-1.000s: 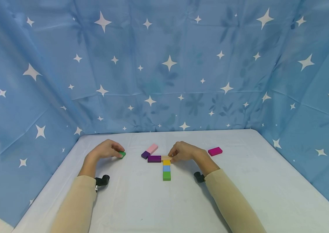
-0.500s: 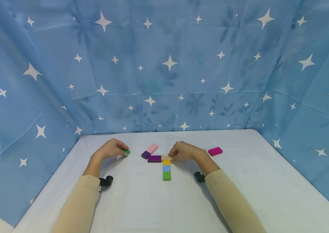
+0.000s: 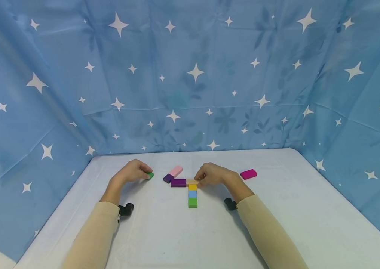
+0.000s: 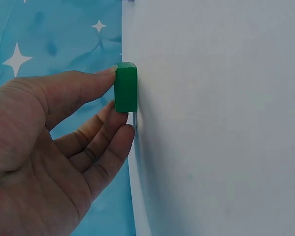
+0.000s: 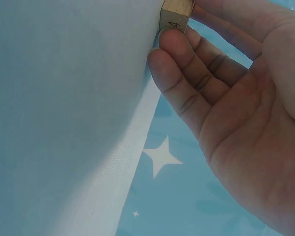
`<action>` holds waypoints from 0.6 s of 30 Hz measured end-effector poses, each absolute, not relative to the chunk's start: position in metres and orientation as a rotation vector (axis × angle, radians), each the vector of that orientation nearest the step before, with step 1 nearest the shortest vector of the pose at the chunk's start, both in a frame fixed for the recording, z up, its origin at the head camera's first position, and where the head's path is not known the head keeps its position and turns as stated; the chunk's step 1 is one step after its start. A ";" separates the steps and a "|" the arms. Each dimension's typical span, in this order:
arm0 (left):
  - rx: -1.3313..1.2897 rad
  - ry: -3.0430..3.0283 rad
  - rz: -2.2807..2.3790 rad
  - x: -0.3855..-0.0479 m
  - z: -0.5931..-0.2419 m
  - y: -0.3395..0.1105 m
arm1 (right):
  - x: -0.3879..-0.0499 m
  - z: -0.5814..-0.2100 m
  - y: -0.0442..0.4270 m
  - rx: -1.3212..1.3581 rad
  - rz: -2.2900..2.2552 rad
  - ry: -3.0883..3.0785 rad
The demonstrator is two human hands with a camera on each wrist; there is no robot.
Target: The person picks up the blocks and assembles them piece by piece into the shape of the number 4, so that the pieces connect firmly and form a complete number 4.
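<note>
Between thumb and fingers my left hand [image 3: 135, 170] pinches a small green block [image 4: 126, 88], just left of the pink block [image 3: 176, 171] and the dark purple block [image 3: 168, 178]. My right hand [image 3: 211, 174] grips the end of a plain wooden block [image 5: 177, 14] that bears a mark like a 4. That wooden block lies end to end with a purple block [image 3: 178, 183]. Below it a column runs toward me: a yellow block [image 3: 192, 187], a light blue block [image 3: 192, 194] and a light green block [image 3: 192, 203].
A magenta block [image 3: 248, 174] lies alone to the right, beyond my right wrist. All of this is on a white-covered table [image 3: 163, 239]. A blue curtain with white stars [image 3: 190, 93] stands round the table's back and sides.
My left hand has moved to the right with the green block, closer to the pink and dark purple blocks. The right hand has stayed on the wooden block.
</note>
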State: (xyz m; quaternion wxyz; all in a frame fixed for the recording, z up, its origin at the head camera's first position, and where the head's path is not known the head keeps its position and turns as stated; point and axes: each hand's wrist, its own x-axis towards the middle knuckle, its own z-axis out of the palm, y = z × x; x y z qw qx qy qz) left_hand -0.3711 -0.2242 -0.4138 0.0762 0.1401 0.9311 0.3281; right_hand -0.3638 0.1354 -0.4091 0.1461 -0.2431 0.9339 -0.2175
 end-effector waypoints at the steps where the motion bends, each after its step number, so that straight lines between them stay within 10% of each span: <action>1: 0.424 2.793 0.985 -0.371 -0.414 -0.222 | -0.364 -0.409 0.136 -0.702 -0.625 2.688; 18: 0.402 2.814 0.997 -0.383 -0.414 -0.194 | -0.363 -0.409 0.136 -0.699 -0.644 2.680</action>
